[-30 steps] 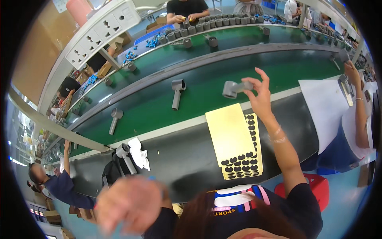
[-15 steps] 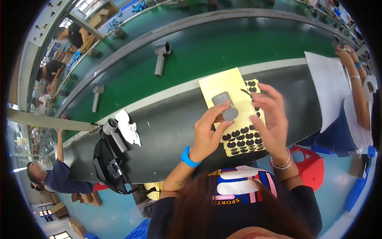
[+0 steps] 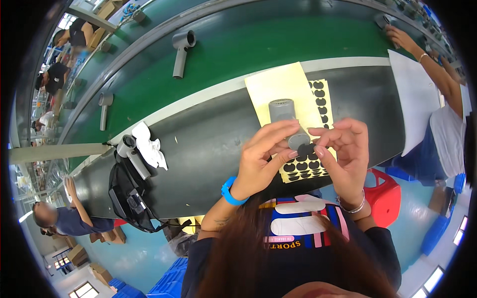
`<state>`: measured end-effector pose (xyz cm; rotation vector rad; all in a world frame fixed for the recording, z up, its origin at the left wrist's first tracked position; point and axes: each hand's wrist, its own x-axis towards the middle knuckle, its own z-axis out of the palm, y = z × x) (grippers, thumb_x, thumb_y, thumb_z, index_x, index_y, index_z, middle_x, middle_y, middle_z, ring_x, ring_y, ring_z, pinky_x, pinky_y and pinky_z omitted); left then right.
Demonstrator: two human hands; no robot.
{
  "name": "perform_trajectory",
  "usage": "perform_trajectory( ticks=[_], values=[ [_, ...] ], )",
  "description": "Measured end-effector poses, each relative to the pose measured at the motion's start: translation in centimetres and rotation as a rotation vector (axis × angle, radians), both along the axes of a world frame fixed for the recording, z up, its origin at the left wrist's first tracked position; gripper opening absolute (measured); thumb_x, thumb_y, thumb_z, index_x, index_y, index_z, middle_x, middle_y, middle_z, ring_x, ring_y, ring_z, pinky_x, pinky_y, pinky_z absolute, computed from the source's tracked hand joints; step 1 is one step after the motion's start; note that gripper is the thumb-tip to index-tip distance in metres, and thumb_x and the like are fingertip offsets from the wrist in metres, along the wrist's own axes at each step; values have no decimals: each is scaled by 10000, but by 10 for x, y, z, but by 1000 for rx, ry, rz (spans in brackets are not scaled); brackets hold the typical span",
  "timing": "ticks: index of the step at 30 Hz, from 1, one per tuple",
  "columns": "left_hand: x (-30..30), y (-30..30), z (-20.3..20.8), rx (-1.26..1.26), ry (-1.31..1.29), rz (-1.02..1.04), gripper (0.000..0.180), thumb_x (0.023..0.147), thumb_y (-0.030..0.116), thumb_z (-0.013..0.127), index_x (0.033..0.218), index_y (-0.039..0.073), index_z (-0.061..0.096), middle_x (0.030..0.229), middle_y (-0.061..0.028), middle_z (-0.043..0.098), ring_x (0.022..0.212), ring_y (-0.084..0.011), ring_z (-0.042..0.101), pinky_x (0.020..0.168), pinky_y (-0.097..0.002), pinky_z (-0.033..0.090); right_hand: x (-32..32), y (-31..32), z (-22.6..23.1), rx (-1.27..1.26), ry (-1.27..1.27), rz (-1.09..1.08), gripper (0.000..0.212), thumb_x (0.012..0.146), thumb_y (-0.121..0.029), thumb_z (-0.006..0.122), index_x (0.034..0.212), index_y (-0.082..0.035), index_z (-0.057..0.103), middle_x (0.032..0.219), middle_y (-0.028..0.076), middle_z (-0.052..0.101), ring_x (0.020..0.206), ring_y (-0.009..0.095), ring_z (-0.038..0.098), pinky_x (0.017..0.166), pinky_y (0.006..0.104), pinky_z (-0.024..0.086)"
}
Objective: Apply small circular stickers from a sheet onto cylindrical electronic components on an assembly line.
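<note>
My left hand (image 3: 263,159) is closed around the handle of a grey hair dryer (image 3: 281,110); its head points away from me and the round end of its handle faces me. Between the fingertips of my right hand (image 3: 347,154) is a small black round sticker (image 3: 306,150), held close against that handle end. Whether it touches the end I cannot tell. Underneath both hands lie sheets of black stickers (image 3: 321,107) on yellow backing, partly covered by a plain yellow sheet (image 3: 263,84).
On the black bench to the left are a black bag (image 3: 124,191), another grey hair dryer (image 3: 133,156) and a white cloth (image 3: 149,146). Two hair dryers (image 3: 183,54) lie on the green conveyor (image 3: 228,44). A co-worker's arm (image 3: 435,69) reaches in by a white sheet (image 3: 412,99); a red stool (image 3: 386,198) stands right.
My right hand has brought the black sticker left and down to the handle end. The co-worker at right now reaches over the conveyor to a hair dryer. The conveyor dryers appear farther left.
</note>
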<state>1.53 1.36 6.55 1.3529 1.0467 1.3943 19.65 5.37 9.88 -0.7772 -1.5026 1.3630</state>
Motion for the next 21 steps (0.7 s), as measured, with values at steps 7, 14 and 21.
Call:
perform_trajectory(
  ticks=[7,14,21],
  values=[
    [0,3,2,-59,-121,-119,433,854,-46,630,1276,-56,533,1338,-168,466,951,-130,561,777,-247,514,1,5,2,19,-48,-6,447,835,111,590,1181,-20,340,888,107,619,1039,235,635,848,282,520],
    [-1,6,0,-57,-114,-140,419,876,-4,623,1280,-58,527,1348,-174,448,990,-166,576,833,-281,535,0,6,4,26,-69,-11,456,829,125,587,1176,-14,325,902,123,616,1033,247,639,829,281,538],
    [1,6,-2,-80,-121,-146,413,886,10,611,1284,-54,519,1353,-183,437,1069,-225,586,894,-328,548,1,6,3,35,-72,-19,449,826,128,590,1159,-15,325,918,129,613,1040,244,637,819,272,543]
  ],
)
